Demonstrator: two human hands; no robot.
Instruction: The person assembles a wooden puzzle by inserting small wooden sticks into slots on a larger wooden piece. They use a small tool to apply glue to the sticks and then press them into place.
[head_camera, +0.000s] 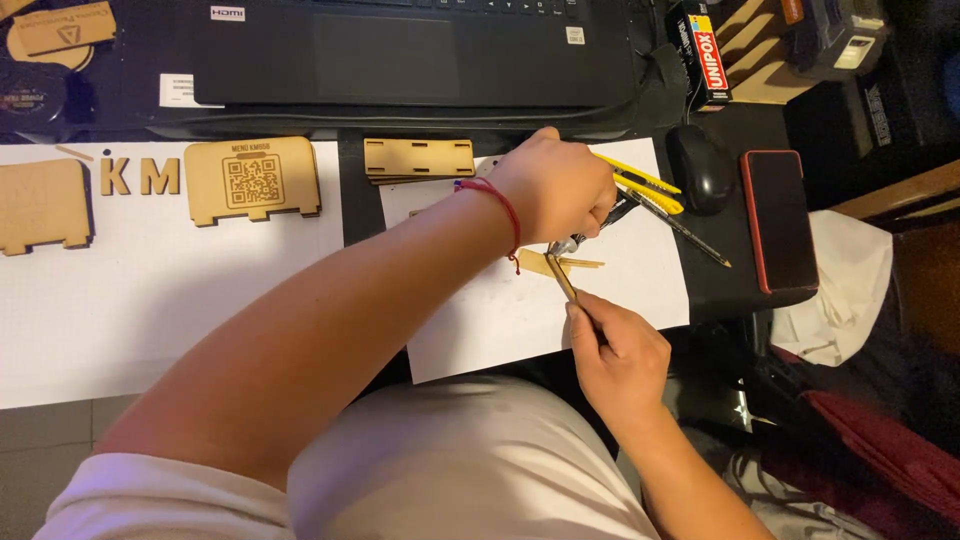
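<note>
On the white sheet of paper (520, 320), just in front of the laptop (400, 50), both hands meet over a thin wooden strip (560, 275). The right hand (620, 355) is closed around the near end of that strip, pinching it between thumb and fingers so the far end tilts up off the paper. The left hand (555, 185), reaching across from the laptop side with a red cord at the wrist, is closed on a dark-handled tool (600, 225), perhaps a small craft knife; its tip is too small to tell for sure and sits at the strip's upper end. Beside the tool on the paper lie a yellow cutter (645, 185) and a pen (690, 235). The strip looks light, stiff and easy to snap, so a hold low down near its end, as now, suits it. Right of the paper rest a mouse (698, 168) and a phone (778, 220).
</note>
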